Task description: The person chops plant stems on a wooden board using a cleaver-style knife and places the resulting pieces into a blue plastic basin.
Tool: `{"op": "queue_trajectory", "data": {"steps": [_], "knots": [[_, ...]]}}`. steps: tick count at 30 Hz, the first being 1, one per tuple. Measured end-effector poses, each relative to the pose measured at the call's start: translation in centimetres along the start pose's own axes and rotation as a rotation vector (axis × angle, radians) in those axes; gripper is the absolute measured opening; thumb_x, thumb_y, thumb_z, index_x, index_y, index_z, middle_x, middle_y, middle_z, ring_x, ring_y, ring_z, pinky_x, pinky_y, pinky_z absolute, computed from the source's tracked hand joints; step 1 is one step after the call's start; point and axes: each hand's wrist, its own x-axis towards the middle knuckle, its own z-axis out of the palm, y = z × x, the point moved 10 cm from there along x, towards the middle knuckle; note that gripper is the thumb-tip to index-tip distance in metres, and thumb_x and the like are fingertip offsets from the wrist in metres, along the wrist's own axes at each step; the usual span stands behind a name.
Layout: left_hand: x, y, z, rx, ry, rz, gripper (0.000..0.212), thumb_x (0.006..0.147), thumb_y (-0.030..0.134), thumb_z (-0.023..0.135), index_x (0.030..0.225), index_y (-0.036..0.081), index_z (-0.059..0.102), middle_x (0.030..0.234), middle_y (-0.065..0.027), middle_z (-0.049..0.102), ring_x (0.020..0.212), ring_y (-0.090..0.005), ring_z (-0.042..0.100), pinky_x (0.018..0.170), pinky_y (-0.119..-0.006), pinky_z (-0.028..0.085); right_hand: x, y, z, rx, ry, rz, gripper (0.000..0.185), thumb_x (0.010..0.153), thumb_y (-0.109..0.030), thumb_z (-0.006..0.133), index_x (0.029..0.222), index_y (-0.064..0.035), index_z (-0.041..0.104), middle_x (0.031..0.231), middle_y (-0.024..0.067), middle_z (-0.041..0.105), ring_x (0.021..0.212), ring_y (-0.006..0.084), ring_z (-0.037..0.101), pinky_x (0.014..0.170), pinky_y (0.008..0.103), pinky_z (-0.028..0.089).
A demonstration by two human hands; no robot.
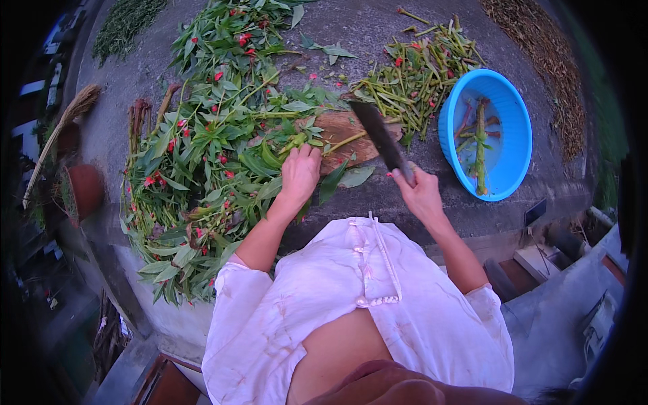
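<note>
My left hand [301, 169] grips green plant stems [293, 145] at the left end of a rough wooden board [344, 132]. One stem [347, 142] runs from near that hand across the board towards the knife. My right hand [420, 192] is closed around the handle of a dark, wide-bladed knife [377, 134], its blade slanting up and left over the board's right part. Leafy stalks with red flowers [212, 136] lie heaped left of and behind the board. Cut stem pieces [415, 81] form a pile beyond its right end.
A blue plastic basin [524, 152] with thick stalks in it stands on the right of the concrete ledge [324, 71]. Brown dried plant matter [549, 66] lies at the far right, finer greenery [126, 25] at the far left. A straw broom [61, 136] and a terracotta pot [86, 192] are left.
</note>
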Motion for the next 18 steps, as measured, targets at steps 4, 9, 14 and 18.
{"op": "queue_trajectory", "data": {"steps": [4,9,14,18], "knots": [[-0.2,0.4,0.4,-0.031,-0.015,-0.060,0.011,0.092,0.016,0.069,0.096,0.006,0.068,0.094,-0.0138,0.062,0.089,-0.0364,0.066,0.072,-0.050,0.055,-0.1,1.8,3.8,-0.092,-0.078,0.025,0.023,0.095,-0.026,0.071,0.103,-0.0046,0.070,0.062,0.0217,0.057,0.063,0.0424,0.064,0.061,0.0489,0.049],[-0.4,0.4,1.0,-0.086,-0.013,-0.111,0.012,0.092,0.016,0.069,0.096,0.005,0.069,0.092,-0.0154,0.063,0.085,-0.0387,0.068,0.069,-0.052,0.055,0.2,1.7,5.5,-0.122,-0.105,0.028,0.023,0.095,-0.026,0.069,0.103,-0.0053,0.068,0.072,0.0244,0.065,0.077,0.0471,0.068,0.068,0.0542,0.053],[0.0,0.1,1.9,-0.115,-0.024,-0.115,0.014,0.090,0.016,0.071,0.097,0.004,0.068,0.094,-0.0151,0.064,0.086,-0.0379,0.068,0.070,-0.051,0.055,0.3,1.2,6.0,-0.246,-0.076,-0.051,0.026,0.093,-0.021,0.071,0.112,-0.0046,0.068,0.072,0.0251,0.064,0.074,0.0469,0.068,0.067,0.0542,0.054],[-0.1,0.0,1.6,-0.182,-0.038,-0.135,0.017,0.089,0.014,0.072,0.102,0.004,0.066,0.097,-0.0151,0.064,0.089,-0.0383,0.068,0.072,-0.051,0.055,0.6,0.4,5.9,-0.328,-0.094,-0.053,0.027,0.092,-0.017,0.069,0.116,-0.0067,0.068,0.077,0.0266,0.068,0.078,0.0481,0.069,0.070,0.0584,0.055]]}}
